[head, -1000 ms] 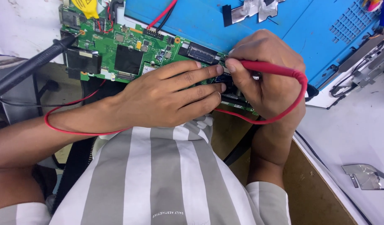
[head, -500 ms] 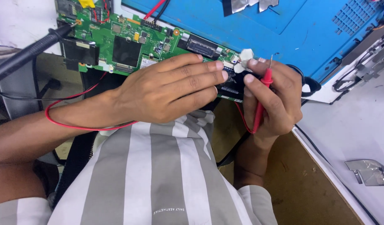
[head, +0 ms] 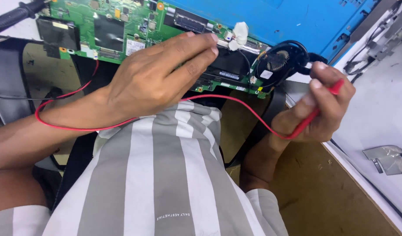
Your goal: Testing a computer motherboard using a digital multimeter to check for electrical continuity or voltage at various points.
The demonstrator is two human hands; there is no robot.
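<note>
A green circuit board (head: 118,30) lies across the top of the head view, with a black cooling fan (head: 281,61) at its right end. My left hand (head: 159,76) rests flat on the board's lower edge, fingers stretched toward a white connector (head: 239,34). My right hand (head: 321,105) is off the board to the right, closed on a red test probe (head: 316,111). The probe's red wire (head: 122,122) runs left under my left wrist and loops up toward the board.
A blue work mat (head: 297,22) lies behind the board. A black probe (head: 13,17) sticks in from the top left. White bench surface with a metal bracket (head: 388,157) is at the right. My grey-and-white striped clothing (head: 166,175) fills the foreground.
My right hand drew the red probe away from the board to the right, uncovering the black fan. My left hand stayed pressed on the board.
</note>
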